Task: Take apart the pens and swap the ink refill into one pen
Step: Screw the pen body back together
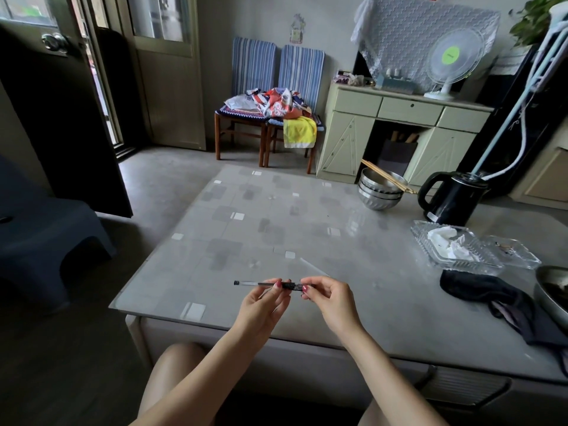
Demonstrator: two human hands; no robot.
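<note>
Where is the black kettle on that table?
In the head view, the black kettle stands at the table's far right, just right of the stacked steel bowls and behind the glass tray holding crumpled tissue.

On my feed both forearms are bare from the bottom edge of the frame up to the wrists, with no sleeve, watch, bracelet or ring that I can make out. My left hand [264,305] and right hand [332,302] have slender fingers, and the nails I can see carry a dark red polish. Bare knees show at the bottom, no fabric over them.
</note>
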